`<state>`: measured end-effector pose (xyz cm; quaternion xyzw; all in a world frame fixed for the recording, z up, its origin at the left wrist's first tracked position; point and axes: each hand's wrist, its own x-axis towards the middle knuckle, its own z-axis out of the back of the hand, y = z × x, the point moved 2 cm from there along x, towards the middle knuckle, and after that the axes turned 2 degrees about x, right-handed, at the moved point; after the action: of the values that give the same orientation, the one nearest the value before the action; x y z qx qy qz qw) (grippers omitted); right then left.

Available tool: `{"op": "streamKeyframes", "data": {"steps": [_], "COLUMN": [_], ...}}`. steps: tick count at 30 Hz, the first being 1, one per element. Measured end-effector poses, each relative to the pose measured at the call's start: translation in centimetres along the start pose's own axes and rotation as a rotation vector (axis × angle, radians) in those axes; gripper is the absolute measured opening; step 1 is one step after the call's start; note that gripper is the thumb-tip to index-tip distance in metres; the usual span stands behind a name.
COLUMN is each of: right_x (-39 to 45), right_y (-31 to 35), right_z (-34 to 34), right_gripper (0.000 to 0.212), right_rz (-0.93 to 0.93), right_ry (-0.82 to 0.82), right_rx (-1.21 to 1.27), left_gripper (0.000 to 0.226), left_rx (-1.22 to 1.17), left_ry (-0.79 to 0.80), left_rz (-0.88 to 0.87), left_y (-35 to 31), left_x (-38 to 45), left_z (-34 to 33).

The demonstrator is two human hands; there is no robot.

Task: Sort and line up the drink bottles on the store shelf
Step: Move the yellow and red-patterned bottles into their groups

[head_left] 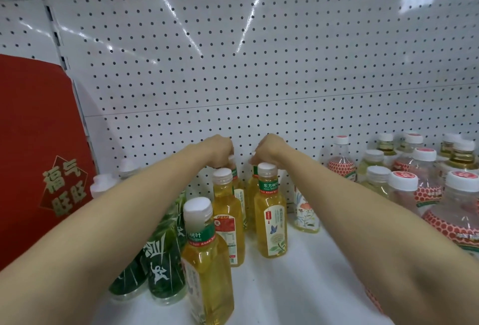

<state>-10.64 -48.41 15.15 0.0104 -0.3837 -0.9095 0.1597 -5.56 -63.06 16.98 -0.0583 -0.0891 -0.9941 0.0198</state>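
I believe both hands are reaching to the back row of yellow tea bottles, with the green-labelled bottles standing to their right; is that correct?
Not quite. In the head view, the left hand and right hand do reach the rearmost yellow tea bottles with white caps, but the dark green-labelled plastic bottles stand to their left, not their right.

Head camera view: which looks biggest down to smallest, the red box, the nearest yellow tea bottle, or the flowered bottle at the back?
1. red box
2. nearest yellow tea bottle
3. flowered bottle
Nearness to the camera inflates the tea bottle, so its true size against the flowered one is unsure.
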Motion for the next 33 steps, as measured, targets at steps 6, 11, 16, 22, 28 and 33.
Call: {"op": "streamKeyframes", "data": {"steps": [6, 11, 16, 22, 28, 33], "right_x": [0.0, -2.5, -8.2, -10.0, -9.1, -9.3], "right_y": [0.1, -0.5, -4.1, -8.4, -9.1, -9.2], "right_z": [-0.2, 1.4, 0.3, -4.9, -6.7, -6.5], "right_gripper": [0.046, 0.058, 0.079, 0.073, 0.077, 0.077], "right_rz": [0.081, 0.167, 0.136, 0.064, 0.077, 0.108], "right_ry": [-0.043, -0.114, -0.111, 0.078, -0.105, -0.067], "right_rx": [-0.061, 0.137, 0.515, 0.424, 0.326, 0.322], "left_gripper": [0.038, 0.052, 0.051, 0.037, 0.042, 0.072], "left_rx": [-0.017, -0.166, -0.366, -0.351, -0.338, -0.352], "left_ry": [0.037, -0.111, 0.272, 0.086, 0.023, 0.037], "left_rz": [0.026, 0.018, -0.030, 0.005, 0.031, 0.072], "left_y": [-0.1, -0.3, -1.2, -2.0, -2.1, -1.6], "left_x": [-0.3, -3.9, -6.7, -6.7, -6.7, -8.1], "left_z": [-0.2, 3.0, 1.5, 0.8, 0.1, 0.7]}}
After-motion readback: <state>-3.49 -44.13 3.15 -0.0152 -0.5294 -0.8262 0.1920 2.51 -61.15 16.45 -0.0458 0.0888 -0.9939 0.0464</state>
